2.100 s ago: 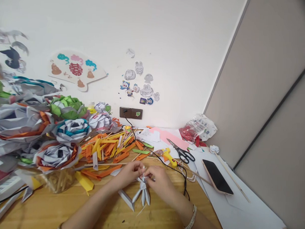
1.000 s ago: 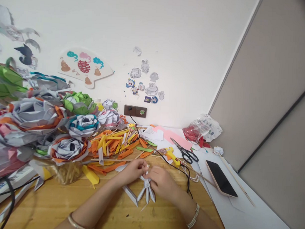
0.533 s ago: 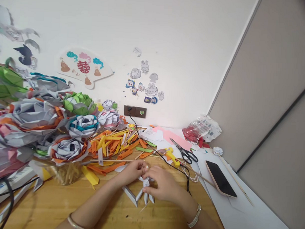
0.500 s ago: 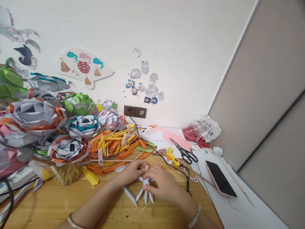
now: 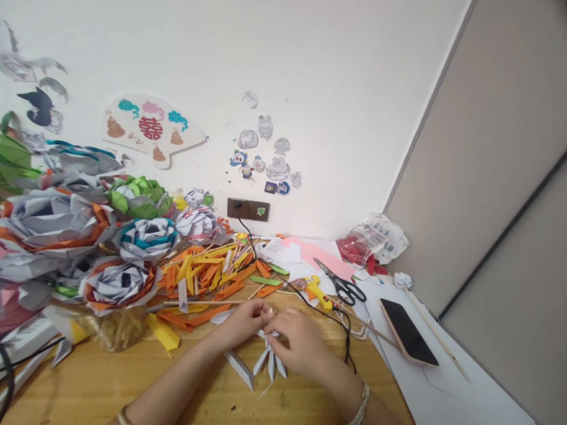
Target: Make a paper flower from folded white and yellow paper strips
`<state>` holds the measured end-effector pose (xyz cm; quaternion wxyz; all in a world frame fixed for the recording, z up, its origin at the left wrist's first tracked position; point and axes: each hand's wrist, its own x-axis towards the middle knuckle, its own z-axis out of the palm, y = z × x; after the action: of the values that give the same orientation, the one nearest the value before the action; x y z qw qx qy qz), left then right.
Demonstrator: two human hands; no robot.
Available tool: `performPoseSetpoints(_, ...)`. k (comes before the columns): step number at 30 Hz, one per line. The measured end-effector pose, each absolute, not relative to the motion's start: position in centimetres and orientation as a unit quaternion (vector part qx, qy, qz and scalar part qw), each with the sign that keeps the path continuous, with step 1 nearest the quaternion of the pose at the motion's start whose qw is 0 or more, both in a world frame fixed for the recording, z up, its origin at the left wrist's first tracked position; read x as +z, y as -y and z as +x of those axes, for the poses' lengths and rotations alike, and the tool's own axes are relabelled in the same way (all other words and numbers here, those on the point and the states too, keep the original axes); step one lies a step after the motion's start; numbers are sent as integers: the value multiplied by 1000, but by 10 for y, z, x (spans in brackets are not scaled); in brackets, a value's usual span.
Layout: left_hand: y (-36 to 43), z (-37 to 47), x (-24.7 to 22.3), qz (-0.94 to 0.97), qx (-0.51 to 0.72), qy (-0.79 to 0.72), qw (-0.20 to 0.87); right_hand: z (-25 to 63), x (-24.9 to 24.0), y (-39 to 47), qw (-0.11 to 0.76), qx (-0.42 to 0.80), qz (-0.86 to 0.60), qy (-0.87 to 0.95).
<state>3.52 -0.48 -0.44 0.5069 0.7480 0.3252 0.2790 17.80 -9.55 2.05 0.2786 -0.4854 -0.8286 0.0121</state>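
Both my hands meet over a cluster of folded white paper pieces (image 5: 271,363) that fan out toward me above the wooden table. My left hand (image 5: 248,321) pinches the cluster's upper end, its fingertips curled around a small white bit. From the other side my right hand (image 5: 296,338) closes on the same paper, the thumb lying along the folded strips. The fingers partly hide where the pieces join. Beside them, on the left, a single folded white paper strip (image 5: 239,370) lies on the tabletop.
Large paper flowers (image 5: 118,284) crowd the left side. Orange and yellow folded strips (image 5: 207,269) are heaped behind my hands. A yellow glue gun (image 5: 318,293) with its black cord, scissors (image 5: 340,283), and a phone (image 5: 408,332) on white sheets lie to the right.
The whole view has shifted slightly, with the background sliding a little left. My hands keep nearly the same grip on the white paper pieces.
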Motion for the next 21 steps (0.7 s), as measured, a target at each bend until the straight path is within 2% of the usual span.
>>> performPoseSetpoints(4,3,34,-1,722,317,-311,530,180,25,95,327,18,-476,817)
performPoseSetpoints(7,1,34,2,689,359,-295,555,190,34,93,408,-5,-481,777)
performPoseSetpoints(11,-1,33,6,646,428,-304,554,215,36,83,501,-12,-578,644)
performPoseSetpoints(14,-1,32,12,619,454,-321,554,230,30,74,477,92,-631,605)
performPoseSetpoints(17,1,31,13,613,450,-323,563,231,20,67,460,222,-599,616)
performPoseSetpoints(21,10,34,9,691,353,-273,569,223,12,63,493,334,-526,608)
